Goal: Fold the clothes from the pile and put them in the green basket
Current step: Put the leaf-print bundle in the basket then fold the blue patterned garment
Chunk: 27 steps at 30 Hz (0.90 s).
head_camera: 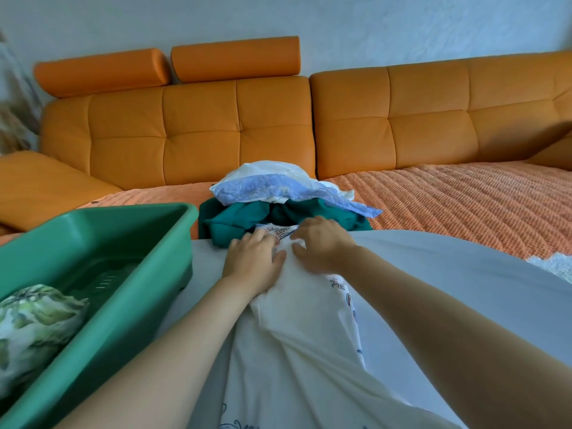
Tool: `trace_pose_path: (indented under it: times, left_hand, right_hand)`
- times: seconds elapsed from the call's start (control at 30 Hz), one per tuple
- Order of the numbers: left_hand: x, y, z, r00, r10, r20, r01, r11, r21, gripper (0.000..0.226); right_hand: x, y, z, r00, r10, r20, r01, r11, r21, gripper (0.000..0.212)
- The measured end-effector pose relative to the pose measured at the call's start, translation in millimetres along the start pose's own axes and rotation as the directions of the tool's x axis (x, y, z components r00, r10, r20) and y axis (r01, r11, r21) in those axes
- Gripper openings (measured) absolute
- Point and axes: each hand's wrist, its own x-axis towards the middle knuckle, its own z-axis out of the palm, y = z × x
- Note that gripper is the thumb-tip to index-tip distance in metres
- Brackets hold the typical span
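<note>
A white garment with small blue and red prints [297,335] lies stretched along the white table toward me. My left hand [252,261] lies flat on its far end, fingers fairly straight. My right hand [318,246] sits beside it with curled fingers that pinch the far edge of the cloth. Just beyond both hands is the pile of clothes [278,199]: dark green pieces underneath, a light blue and a white one on top. The green basket [130,239] stands at the left and holds a folded leaf-print garment [34,326].
The white table [448,274] runs from my hands to the right. Behind it stretches an orange sofa [201,131] with a woven orange cover [464,199] on the seat. A white lacy cloth [554,264] shows at the right edge.
</note>
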Motion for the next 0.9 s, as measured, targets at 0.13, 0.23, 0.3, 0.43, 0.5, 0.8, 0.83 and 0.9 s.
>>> trace_pose_path:
  times: [0.13, 0.23, 0.3, 0.43, 0.5, 0.8, 0.83, 0.9]
  left_hand:
    - [-27, -11, -1, 0.916, -0.126, 0.381, 0.167, 0.983, -0.075, 0.062]
    - [-44, -22, -7, 0.890, -0.180, 0.419, 0.227, 0.972, -0.066, 0.068]
    - [-57, -20, -15, 0.929, -0.141, 0.342, 0.184, 0.978, -0.097, 0.064]
    - [-92, -1, -33, 0.995, 0.031, 0.093, -0.009, 0.973, -0.230, 0.056]
    - [-114, 12, -42, 0.991, 0.130, 0.038, -0.115, 0.955, -0.274, 0.063]
    - [-178, 31, -50, 0.954, 0.298, 0.038, -0.271, 0.907, -0.323, 0.039]
    - [-182, 35, -51, 0.952, 0.305, 0.034, -0.277, 0.902, -0.332, 0.036]
    - [-191, 44, -54, 0.948, 0.312, 0.058, -0.271, 0.891, -0.364, 0.034]
  right_hand:
    - [-27, -20, -1, 0.943, -0.017, 0.332, 0.030, 0.999, -0.032, 0.055]
    - [-46, -29, -8, 0.949, 0.040, 0.314, -0.030, 0.999, -0.038, 0.056]
    - [-58, -38, -15, 0.948, 0.072, 0.311, -0.065, 0.997, -0.033, 0.056]
    - [-86, -52, -31, 0.935, 0.075, 0.347, -0.094, 0.995, 0.037, 0.057]
    - [-101, -57, -38, 0.935, 0.073, 0.348, -0.100, 0.993, 0.059, 0.056]
    - [-190, -68, -68, 0.945, 0.154, 0.290, -0.200, 0.971, 0.133, 0.040]
    - [-200, -66, -72, 0.926, 0.185, 0.330, -0.243, 0.959, 0.145, 0.039]
    - [-215, -66, -85, 0.876, 0.220, 0.428, -0.297, 0.947, 0.122, 0.041]
